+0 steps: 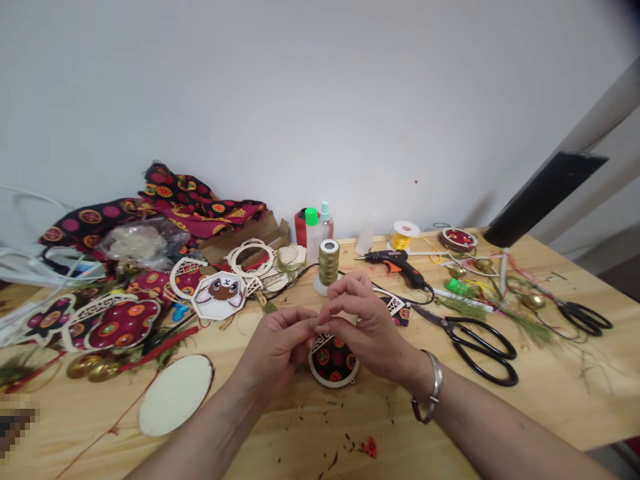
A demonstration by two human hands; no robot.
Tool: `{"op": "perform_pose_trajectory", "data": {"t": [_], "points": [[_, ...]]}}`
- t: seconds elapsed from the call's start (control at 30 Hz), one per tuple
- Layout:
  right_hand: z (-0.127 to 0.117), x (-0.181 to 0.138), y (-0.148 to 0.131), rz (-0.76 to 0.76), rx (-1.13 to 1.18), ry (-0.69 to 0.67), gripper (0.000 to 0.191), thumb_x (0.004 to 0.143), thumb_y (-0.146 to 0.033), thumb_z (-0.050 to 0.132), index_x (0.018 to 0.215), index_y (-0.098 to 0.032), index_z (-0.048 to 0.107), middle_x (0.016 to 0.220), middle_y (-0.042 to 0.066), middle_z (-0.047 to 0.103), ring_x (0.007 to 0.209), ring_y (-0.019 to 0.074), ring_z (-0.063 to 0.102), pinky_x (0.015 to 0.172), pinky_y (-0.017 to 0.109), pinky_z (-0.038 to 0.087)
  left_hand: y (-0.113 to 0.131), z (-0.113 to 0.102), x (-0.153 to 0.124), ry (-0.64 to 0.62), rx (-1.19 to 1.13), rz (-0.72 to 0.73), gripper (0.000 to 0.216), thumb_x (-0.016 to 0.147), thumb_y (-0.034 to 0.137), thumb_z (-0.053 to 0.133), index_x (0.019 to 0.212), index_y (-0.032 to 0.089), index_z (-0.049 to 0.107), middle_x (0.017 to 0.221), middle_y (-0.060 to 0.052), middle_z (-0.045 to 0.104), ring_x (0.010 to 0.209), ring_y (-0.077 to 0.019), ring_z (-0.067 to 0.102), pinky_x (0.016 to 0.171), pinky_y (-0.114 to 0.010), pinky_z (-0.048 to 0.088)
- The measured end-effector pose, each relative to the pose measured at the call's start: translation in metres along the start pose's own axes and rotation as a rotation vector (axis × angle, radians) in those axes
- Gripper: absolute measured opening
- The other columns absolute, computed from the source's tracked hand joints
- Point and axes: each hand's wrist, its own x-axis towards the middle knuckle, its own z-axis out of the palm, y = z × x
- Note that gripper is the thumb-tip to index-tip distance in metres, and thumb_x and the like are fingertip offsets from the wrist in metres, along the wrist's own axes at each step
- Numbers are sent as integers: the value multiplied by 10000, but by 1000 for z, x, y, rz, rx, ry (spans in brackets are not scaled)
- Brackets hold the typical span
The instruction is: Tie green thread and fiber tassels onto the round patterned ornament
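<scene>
My left hand (277,343) and my right hand (367,323) meet fingertip to fingertip above the wooden table (550,400). Both pinch something very small between them, too fine to make out, perhaps a thread. Directly beneath them lies a small round ornament (333,363) with black, red-dotted fabric in a pale wooden frame. A silver bangle (431,393) sits on my right wrist. A spool of olive-gold thread (329,263) stands just behind my hands.
Black scissors (475,340) lie right of my hands, a second pair (583,317) farther right. A glue gun (397,263), yellow cord spool (403,235), glue bottles (317,233), patterned fabric (190,200), several fabric ornaments (120,323) and a white oval disc (175,393) surround them.
</scene>
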Motion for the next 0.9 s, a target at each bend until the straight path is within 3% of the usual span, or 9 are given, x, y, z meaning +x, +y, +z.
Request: {"op": "perform_pose_trajectory", "data": {"t": [0.27,0.43,0.57,0.73,0.9], "points": [[-4,1,2,-3,-128,-18,117,812,-170,590,708,-201,634,818,21,547,880,174,438,811,344,364,-1,-1,3,44,14,19,132,617,256,742,662,141,698,416,52,489,367,-20,334,366,-143,203],[-4,-2,2,-75,-203,25,172,851,-189,526,737,-209,653,809,36,547,874,187,430,830,381,367,1,2,1,53,12,19,138,601,255,753,635,135,692,412,52,488,373,-24,362,374,-143,228],[-5,-4,-1,-64,-181,115,180,859,-171,504,882,-239,668,861,37,547,895,189,444,842,390,371,2,2,1,32,-18,0,162,604,271,748,628,130,673,415,60,457,372,-22,324,369,-145,213],[-9,2,6,43,-132,333,144,823,-171,561,870,-256,668,853,32,536,873,189,477,822,393,383,5,-1,2,-18,-125,-12,169,611,228,733,575,123,605,417,73,419,364,-10,244,356,-139,167],[-1,3,14,172,9,299,78,726,-159,673,745,-235,674,819,20,549,846,182,494,802,378,395,7,-4,4,-62,-244,-49,239,628,207,722,519,130,523,423,85,384,362,-8,194,348,-143,146]]}}
